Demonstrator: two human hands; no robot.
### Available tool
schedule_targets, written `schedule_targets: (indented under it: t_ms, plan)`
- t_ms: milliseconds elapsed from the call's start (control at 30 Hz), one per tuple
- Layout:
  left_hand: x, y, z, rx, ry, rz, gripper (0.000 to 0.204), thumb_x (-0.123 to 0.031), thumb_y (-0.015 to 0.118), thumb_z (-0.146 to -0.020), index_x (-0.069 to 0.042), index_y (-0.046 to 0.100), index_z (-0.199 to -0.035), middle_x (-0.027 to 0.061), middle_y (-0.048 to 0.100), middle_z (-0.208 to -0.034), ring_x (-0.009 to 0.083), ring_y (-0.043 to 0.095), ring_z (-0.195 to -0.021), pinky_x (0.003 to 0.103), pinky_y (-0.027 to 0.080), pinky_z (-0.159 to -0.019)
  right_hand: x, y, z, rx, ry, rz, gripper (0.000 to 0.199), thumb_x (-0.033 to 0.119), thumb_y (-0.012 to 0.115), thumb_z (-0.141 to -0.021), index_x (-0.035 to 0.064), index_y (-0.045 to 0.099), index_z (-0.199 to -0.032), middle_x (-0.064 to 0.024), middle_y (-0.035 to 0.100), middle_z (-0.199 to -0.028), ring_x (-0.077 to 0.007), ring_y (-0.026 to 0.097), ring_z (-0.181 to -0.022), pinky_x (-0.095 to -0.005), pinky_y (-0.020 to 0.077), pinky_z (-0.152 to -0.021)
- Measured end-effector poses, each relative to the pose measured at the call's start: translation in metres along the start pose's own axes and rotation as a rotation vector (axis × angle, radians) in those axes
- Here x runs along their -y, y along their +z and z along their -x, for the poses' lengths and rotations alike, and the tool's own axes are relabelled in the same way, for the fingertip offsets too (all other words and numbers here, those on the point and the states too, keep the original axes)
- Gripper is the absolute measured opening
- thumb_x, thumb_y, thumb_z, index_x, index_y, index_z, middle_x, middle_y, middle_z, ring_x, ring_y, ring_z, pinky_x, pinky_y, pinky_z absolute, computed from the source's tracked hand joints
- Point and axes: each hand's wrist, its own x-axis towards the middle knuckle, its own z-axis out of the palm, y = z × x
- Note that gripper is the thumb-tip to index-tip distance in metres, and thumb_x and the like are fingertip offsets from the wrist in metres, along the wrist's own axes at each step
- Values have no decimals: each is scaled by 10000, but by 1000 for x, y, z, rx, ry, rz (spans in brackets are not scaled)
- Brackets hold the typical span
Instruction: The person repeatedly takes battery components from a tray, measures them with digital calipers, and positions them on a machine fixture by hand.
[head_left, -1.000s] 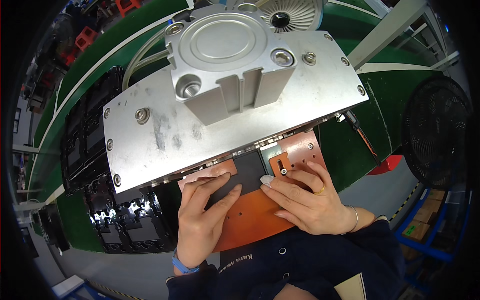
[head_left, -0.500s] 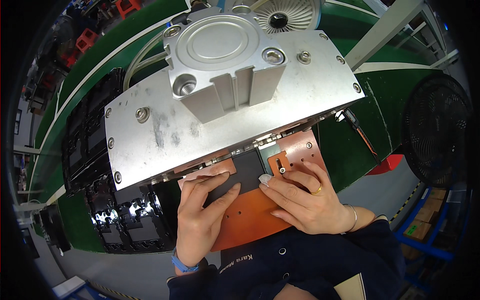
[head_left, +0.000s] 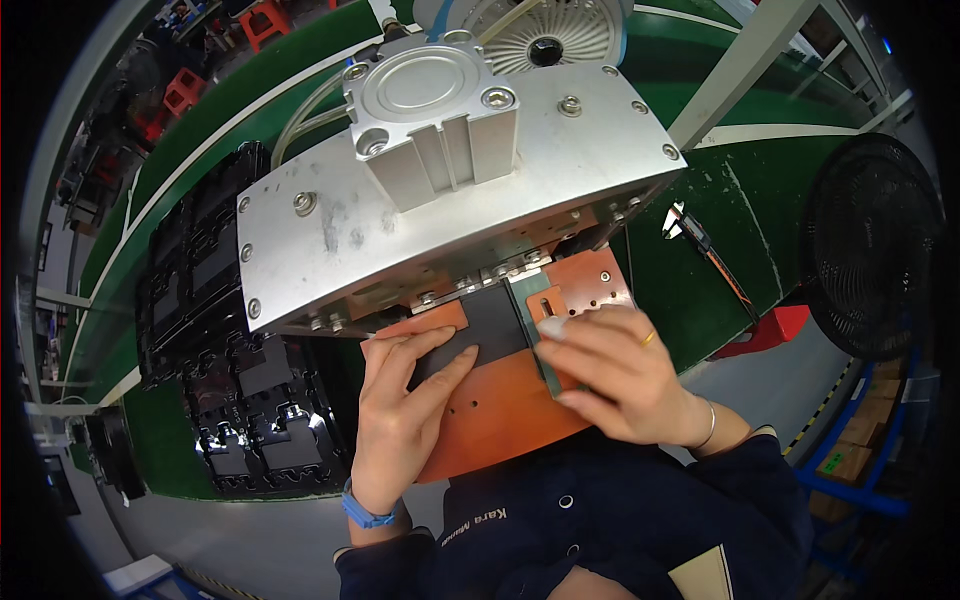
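Note:
A dark grey flat sheet (head_left: 492, 322) lies on an orange plate (head_left: 490, 425) at the front of a metal press. My left hand (head_left: 395, 405) rests at its left side, fingers spread; the thumb touches the sheet and the forefinger tip lies on a small orange block (head_left: 430, 320). My right hand (head_left: 620, 370) is over a slotted orange block (head_left: 543, 301), right of the sheet, its fingers bent but apart. Something whitish covers one of its fingertips. Between sheet and slotted block runs a narrow greenish strip (head_left: 527, 310). The right fingers hide most of that block and its screw.
The press's silver housing (head_left: 450, 205) overhangs the plate, with a cylinder block (head_left: 430, 120) on top. Black moulded trays (head_left: 265, 410) are stacked at left. A caliper (head_left: 710, 255), a red object (head_left: 765, 332) and a black fan (head_left: 870, 245) are at right.
My right hand has moved off the dark sheet's right edge and over the slotted block, exposing more of the greenish strip. My left hand stays in place. The whole view has shifted slightly.

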Motion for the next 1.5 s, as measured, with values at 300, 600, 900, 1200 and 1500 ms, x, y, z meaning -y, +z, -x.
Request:
schedule_targets:
  t_ms: [300,600,900,1200,1500]
  plan:
    - [-26,-15,14,-44,142,-128,407,-12,674,-694,-119,739,-1082,94,628,-1137,274,562,-985,424,491,-920,-5,-15,-33,134,536,-879,282,108,678,-916,-68,636,-1133,-62,688,-780,-109,655,-596,-219,512,-576]
    - [-4,-26,36,-303,-258,475,465,-3,789,-729,15,658,-1175,150,681,-1081,239,672,-929,327,559,-767,17,7,-52,322,517,-1194,225,92,644,-946,0,543,-767,-25,614,-700,-73,653,-616,-209,433,-514]
    - [74,-123,78,-372,-650,366,174,-31,727,-831,-34,705,-1003,4,687,-886,48,602,-735,194,467,-634,25,11,-26,60,91,-564,366,15,718,-822,9,663,-1184,-86,724,-844,-123,673,-609,-243,508,-559]
    - [236,-224,133,-40,-857,350,182,-72,721,-866,-41,666,-1037,-34,656,-919,43,583,-861,194,452,-818,22,18,-1,2,-44,-471,195,-8,729,-792,7,733,-986,-88,710,-761,-174,682,-645,-270,533,-569]
    - [199,-189,95,-218,-648,-26,148,-91,774,-775,-25,740,-903,63,681,-1027,194,607,-1017,311,472,-876,18,25,2,-81,7,-487,138,-26,718,-770,-4,737,-905,-70,698,-689,-134,637,-562,-233,474,-501]
